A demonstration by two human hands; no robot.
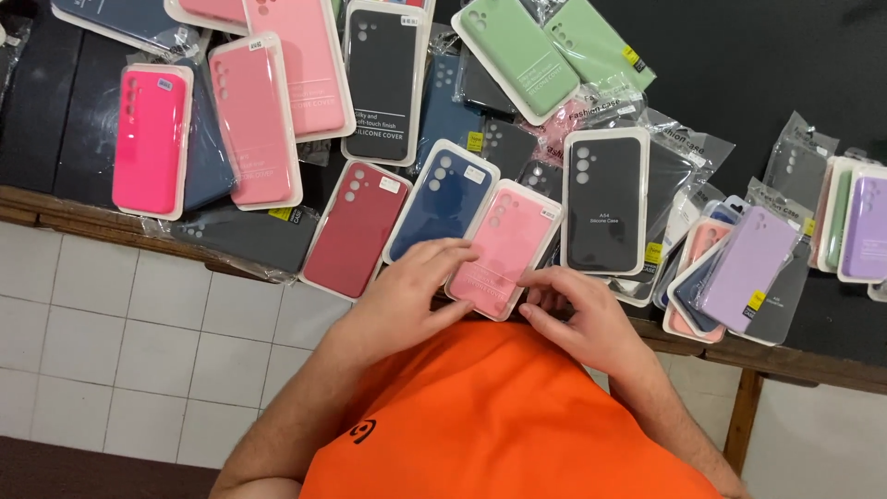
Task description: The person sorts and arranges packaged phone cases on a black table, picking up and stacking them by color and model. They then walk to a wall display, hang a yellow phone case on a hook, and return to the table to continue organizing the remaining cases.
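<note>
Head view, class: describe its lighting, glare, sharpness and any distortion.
Head view: light is soft and even, with only faint shadows. Glare streaks the clear wrappers and the pink case under the left hand and right hand. The centre is sharp and the hands barely blurred. The table edge bows slightly, suggesting wide-angle distortion.

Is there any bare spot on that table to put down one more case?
Bare dark tabletop lies at the upper right, beyond the green cases and above the lilac cases. The middle is crowded: both hands, left and right, rest on a pink case among overlapping ones.
</note>
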